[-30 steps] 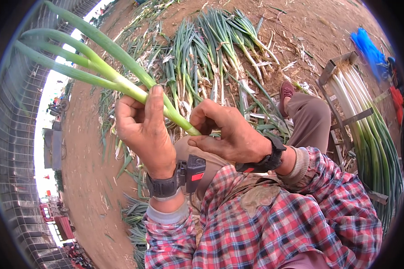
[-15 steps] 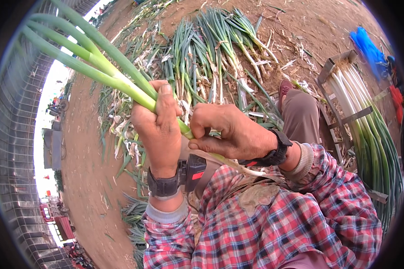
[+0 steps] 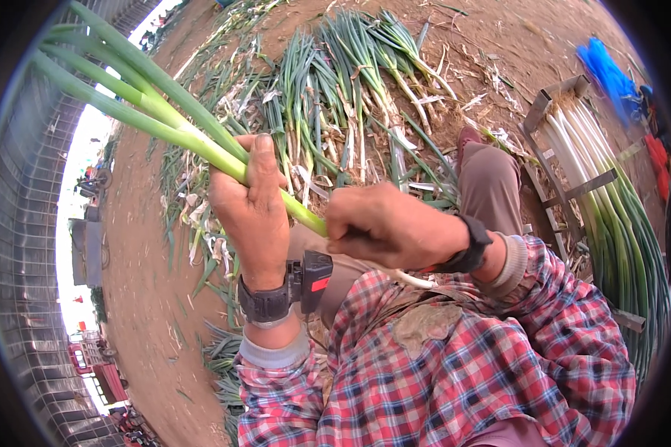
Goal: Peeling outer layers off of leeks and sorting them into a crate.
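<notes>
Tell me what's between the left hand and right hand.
Head view: a light-green stretch of the green onion spans the gap from the left hand to the right hand.

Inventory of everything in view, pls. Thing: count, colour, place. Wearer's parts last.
Held spring onion: 1, green, in the hands
Loose spring onions: many, green and white, ground ahead
Lower-left greens: several, green, ground by left sleeve
Leaf scraps: many, green and pale, ground
Racked spring onions: many, white and green, right
Metal rack: 1, grey-brown, right
Blue item: 1, blue, upper right
Red item: 1, red, right rim
Gridded panel: 1, grey, left rim
Ground: brown soil
Left background: small items, too unclear to count
Plaid shirt: 1, red/blue/white, lower centre
Wrist straps: 2, black, wrists
Left hand: 1, bare, around stalk
Right hand: 1, bare, at lower stalk
</notes>
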### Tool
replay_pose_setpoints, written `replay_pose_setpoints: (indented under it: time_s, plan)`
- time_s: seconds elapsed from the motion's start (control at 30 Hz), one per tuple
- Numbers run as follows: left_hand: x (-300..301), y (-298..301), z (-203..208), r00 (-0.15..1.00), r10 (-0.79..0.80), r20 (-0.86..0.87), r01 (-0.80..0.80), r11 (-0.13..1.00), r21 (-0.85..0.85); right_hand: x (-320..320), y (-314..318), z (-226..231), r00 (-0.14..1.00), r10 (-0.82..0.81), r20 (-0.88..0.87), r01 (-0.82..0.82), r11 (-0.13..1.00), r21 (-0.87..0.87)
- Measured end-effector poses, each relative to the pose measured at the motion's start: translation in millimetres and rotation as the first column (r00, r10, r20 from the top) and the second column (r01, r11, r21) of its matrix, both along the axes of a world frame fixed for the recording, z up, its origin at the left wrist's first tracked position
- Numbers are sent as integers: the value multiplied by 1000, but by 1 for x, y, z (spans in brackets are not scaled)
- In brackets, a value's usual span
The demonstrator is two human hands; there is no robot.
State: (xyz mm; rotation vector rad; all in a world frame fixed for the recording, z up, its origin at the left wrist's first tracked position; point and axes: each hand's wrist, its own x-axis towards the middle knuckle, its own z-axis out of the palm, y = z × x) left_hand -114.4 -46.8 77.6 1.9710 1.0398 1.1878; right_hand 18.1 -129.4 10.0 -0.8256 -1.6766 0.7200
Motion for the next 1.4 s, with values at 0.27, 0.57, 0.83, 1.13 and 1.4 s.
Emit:
replay_pose_setpoints:
  time_s: [0.27,0.57,0.83,1.13,1.4]
  plan:
    - [-15,23,-8,988,40,152,-35,999,-34,39,-9,-43,737,-59,-673,-62,986,-155]
    - [-76,63,8,944,242,225,-259,965,49,63,-40,-90,979,-92,184,180,818,-546]
    - [-101,59,31,913,282,295,-312,948,60,57,-31,-164,692,10,722,432,795,-425]
    - [-127,76,40,650,-338,681,493,869,-40,-23,16,-21,706,537,-462,-694,656,-298]
    - [-151,98,38,499,-358,789,610,792,-27,-6,5,-99,869,351,-348,-494,655,-571]
